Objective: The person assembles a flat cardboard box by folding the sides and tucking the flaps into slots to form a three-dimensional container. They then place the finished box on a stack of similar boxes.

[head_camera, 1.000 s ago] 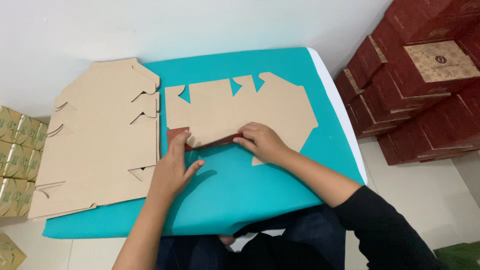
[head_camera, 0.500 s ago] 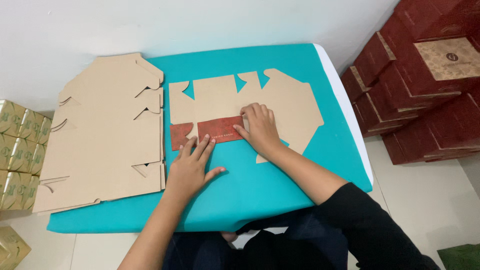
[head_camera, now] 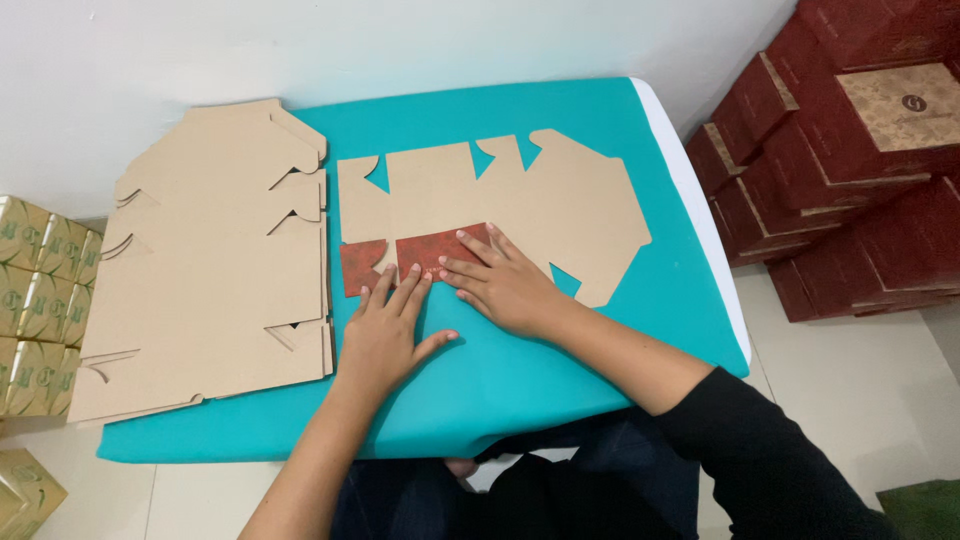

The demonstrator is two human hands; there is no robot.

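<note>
I am pressing my left hand (head_camera: pixel 385 335) and my right hand (head_camera: pixel 503 282) flat, fingers spread, side by side on the folded red flap (head_camera: pixel 420 254) of the cardboard box blank (head_camera: pixel 560 205), which is lying just beyond my fingertips on the teal table (head_camera: pixel 560 370). To the left of my left hand, a stack of flat blanks (head_camera: pixel 210 270) is resting.

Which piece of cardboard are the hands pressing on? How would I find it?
Look at the teal table, then right of the big stack of brown cutouts. One flat cardboard cutout lies alone there. Only it has a red patterned flap folded over its near edge, under the left hand and right hand.
</note>
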